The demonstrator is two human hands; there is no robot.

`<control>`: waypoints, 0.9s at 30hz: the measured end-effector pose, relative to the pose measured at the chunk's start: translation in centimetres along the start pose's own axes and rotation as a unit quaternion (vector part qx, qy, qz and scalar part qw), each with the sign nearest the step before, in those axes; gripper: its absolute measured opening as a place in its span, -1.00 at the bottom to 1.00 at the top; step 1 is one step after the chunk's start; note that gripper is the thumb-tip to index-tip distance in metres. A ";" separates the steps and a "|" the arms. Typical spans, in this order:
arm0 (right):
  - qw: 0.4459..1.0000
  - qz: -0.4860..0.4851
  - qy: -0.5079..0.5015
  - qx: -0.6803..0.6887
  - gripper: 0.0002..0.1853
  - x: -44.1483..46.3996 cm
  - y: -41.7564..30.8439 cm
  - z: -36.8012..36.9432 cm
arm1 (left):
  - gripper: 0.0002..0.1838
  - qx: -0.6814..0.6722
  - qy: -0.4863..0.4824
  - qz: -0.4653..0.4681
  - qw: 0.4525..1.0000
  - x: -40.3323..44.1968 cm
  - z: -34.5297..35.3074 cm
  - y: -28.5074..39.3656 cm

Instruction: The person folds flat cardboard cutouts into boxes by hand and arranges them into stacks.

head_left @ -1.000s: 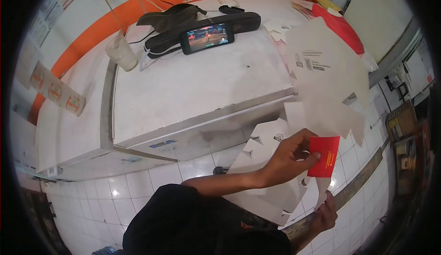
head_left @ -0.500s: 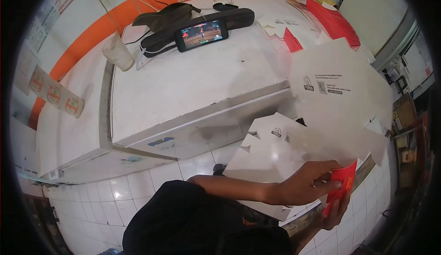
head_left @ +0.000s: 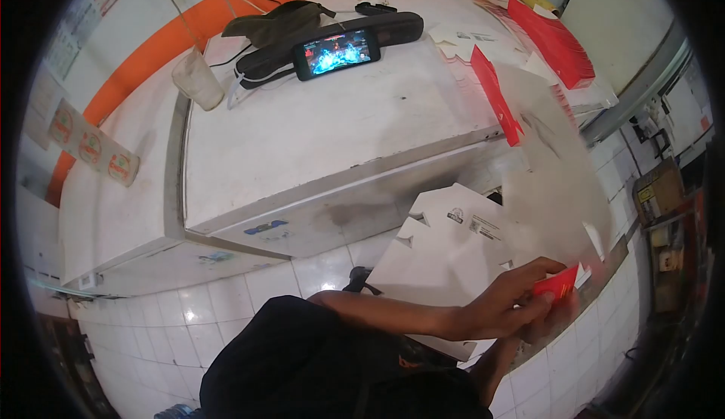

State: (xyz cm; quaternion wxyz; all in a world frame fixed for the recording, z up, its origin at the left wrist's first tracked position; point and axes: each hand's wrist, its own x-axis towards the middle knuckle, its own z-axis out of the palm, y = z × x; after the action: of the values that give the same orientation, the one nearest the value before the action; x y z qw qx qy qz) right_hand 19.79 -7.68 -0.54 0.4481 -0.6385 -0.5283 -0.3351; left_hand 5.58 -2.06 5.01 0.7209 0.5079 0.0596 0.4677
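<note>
Glossy tiled floor (head_left: 613, 328) gives us room at four o'clock. Our left hand (head_left: 502, 302) pinches a thin cardboard sheet (head_left: 555, 185) by its red flap (head_left: 555, 284); our right hand (head_left: 541, 329) is part-hidden behind, its grip unclear. From both hands the sheet rises toward twelve, near a white worktop (head_left: 325, 132) with a scuffed edge; a notched blank (head_left: 453, 249) lies at ten.

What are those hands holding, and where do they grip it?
A cardboard sheet, by its red end: left hand pinching it, right hand behind, partly hidden.
</note>
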 end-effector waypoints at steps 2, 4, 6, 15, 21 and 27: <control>1.000 -0.011 0.010 -0.013 -0.44 0.3 0.0 0.7 | -0.61 0.000 -0.052 -0.052 0.997 0.9 -0.8 1.3; 0.999 -0.007 0.024 -0.024 -0.43 0.8 0.0 1.3 | -0.51 -0.018 -0.117 -0.089 0.989 0.9 -1.3 0.3; 0.996 0.061 0.005 0.071 -0.40 2.1 -0.1 1.3 | -0.40 0.014 -0.178 -0.076 0.981 0.7 -1.9 -0.2; 0.845 0.397 -0.168 0.318 -0.24 5.1 1.6 -1.5 | -0.46 0.527 -0.331 0.234 0.747 -4.8 -11.0 -3.9; 0.825 0.325 -0.297 0.355 -0.25 0.7 4.1 -0.4 | -0.89 0.319 -0.166 -0.030 0.932 -6.9 -10.2 -4.4; 0.887 0.142 -0.417 0.135 -0.52 -0.5 2.5 -5.6 | -0.89 0.281 0.048 -0.250 0.925 -6.4 -9.5 -3.9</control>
State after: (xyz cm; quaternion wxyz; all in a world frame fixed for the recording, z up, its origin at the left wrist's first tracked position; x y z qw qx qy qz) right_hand 22.34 -13.18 0.62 0.3110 -0.7213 -0.6101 0.1041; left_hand -0.92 -0.51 -5.07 0.6388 0.6348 0.3484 0.2599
